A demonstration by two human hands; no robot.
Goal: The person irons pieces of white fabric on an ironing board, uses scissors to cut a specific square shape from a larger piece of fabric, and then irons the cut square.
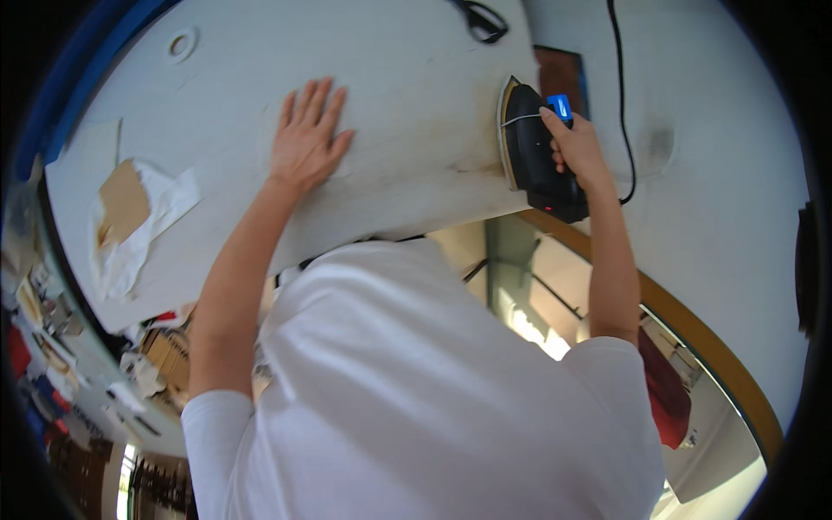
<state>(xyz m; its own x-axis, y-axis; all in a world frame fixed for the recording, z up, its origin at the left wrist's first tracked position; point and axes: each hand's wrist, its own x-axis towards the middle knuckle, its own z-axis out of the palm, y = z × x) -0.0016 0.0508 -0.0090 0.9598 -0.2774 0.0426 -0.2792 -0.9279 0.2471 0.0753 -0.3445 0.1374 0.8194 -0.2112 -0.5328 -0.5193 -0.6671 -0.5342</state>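
My left hand (309, 136) rests with its fingers apart on a pale cloth-covered work surface (403, 130), holding nothing. To the right, my right hand (573, 144) grips the handle of a black electric iron (536, 153). The iron is at the right edge of the covered surface, its pointed tip towards the top of the view. A small red light glows at its rear. I cannot tell whether its soleplate touches the cloth. Brownish marks stain the cover beside it.
Black-handled scissors (484, 23) lie at the top, a white tape roll (181, 45) at upper left. A brown piece (125, 201) lies on crumpled white cloth (172, 195) at left. A black cord (622, 97) runs down past the iron. A brown-red pad (560, 71) lies beside the iron's tip.
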